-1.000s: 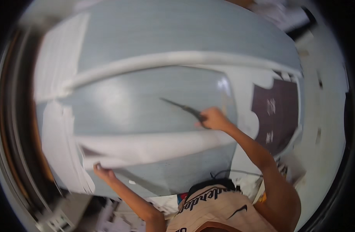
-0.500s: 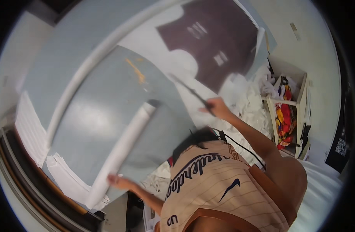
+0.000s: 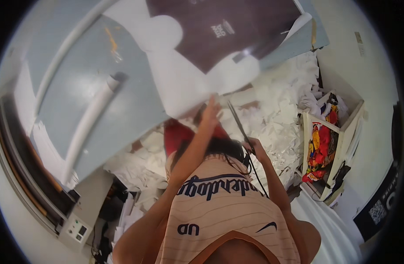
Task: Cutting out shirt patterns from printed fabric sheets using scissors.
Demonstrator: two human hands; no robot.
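Left hand point(image 3: 209, 112): just above the middle, toward 12 o'clock; half a second ago it was at the near end of the small white roll, and now it has come across in front of the body. It is blurred, and I cannot tell whether its grip is apart or together, or touches anything.
Right hand point(image 3: 256, 148): between 3 and 4 o'clock, drawn in closer to the body than before, its grip clamped on the scissors.
Scissors point(image 3: 238, 121): tips toward 11 o'clock, by the left hand and clear of the printed sheet.
Small roll point(image 3: 89, 116): at 9 o'clock on the desk, let go; the work seems to have shifted away from it, toward the sheet's side.
Printed sheet point(image 3: 184, 92): at 12 o'clock, white with a dark shirt shape point(image 3: 210, 35), its lower edge by the desk's near side.
Desk point(image 3: 136, 92): blue-grey, with yellowish marks toward 11 o'clock and a long roll point(image 3: 65, 48) at 10.
Floor: white scraps point(image 3: 272, 127) heaped toward 3 o'clock.
Crate point(image 3: 325, 123): further out at 3, holding colourful scraps point(image 3: 317, 149).
Machine point(image 3: 23, 171): long bars between 8 and 9, a control box point(image 3: 76, 229) at 8.
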